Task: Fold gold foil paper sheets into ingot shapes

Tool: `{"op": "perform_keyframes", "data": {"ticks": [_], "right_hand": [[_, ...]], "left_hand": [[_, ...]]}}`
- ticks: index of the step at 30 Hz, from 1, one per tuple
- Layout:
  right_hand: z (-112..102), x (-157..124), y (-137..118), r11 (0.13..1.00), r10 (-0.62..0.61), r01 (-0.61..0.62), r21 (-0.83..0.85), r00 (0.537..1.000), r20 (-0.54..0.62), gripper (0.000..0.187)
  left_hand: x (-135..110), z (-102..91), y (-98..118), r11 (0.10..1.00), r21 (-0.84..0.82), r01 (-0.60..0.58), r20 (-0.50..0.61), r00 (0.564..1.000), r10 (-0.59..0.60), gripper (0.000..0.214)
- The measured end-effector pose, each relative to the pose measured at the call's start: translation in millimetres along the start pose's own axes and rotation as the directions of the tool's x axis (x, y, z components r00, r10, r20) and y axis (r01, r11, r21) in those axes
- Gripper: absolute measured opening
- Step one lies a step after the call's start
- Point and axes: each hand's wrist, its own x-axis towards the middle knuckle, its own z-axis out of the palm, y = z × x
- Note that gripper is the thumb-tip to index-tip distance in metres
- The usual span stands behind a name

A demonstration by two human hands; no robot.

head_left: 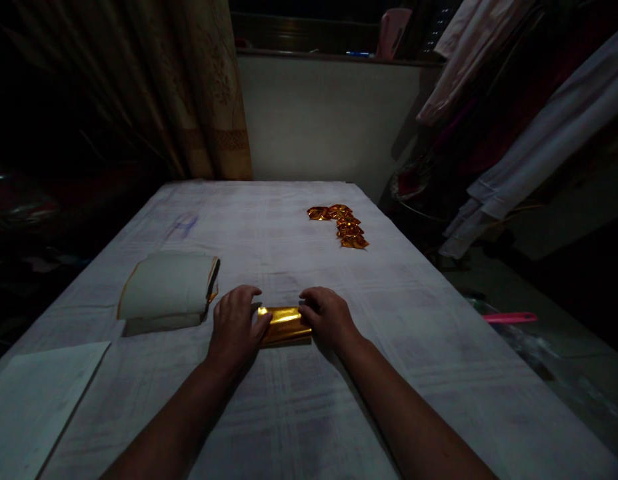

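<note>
A sheet of shiny gold foil paper [285, 325], folded or rolled into a short flat strip, lies on the table in front of me. At its left end, my left hand [233, 330] grips it with the thumb on top and the fingers curled behind. My right hand [329, 316] pinches the opposite end in the same way. Left of my hands is a thick stack of pale paper [166, 287], bent over, with gold showing at its edges. Several folded gold foil pieces [349, 230] sit in an overlapping row farther back on the right.
A white plaid cloth covers the table [269, 247]. A flat white sheet [33, 393] lies at the near left. Behind are a curtain [199, 100] and a sill with a pink jug [393, 33]. Clothes [539, 140] hang at the right, above a pink handle [511, 318].
</note>
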Motion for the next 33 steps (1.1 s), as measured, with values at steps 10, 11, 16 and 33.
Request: {"op": "perform_keyframes", "data": {"ticks": [10, 11, 16, 33], "right_hand": [[-15, 8, -8, 0.983, -0.044, 0.077, -0.168, 0.98, 0.194, 0.015], [-18, 9, -10, 0.972, -0.044, 0.094, -0.215, 0.973, 0.224, 0.017], [-27, 22, -28, 0.92, -0.046, 0.172, -0.353, 0.94, 0.338, 0.013], [-2, 1, -62, 0.886, 0.029, 0.102, -0.453, 0.961, 0.275, 0.019]], "left_hand": [[6, -0.3, -8, 0.998, -0.01, -0.069, 0.181, 0.981, 0.07, 0.013], [6, -0.3, -8, 0.998, -0.012, -0.062, 0.197, 0.978, 0.063, 0.013], [5, -2.0, -7, 0.999, -0.003, -0.042, 0.25, 0.967, 0.042, 0.011], [5, -0.7, -6, 0.999, -0.02, -0.037, 0.23, 0.972, 0.04, 0.009]]}}
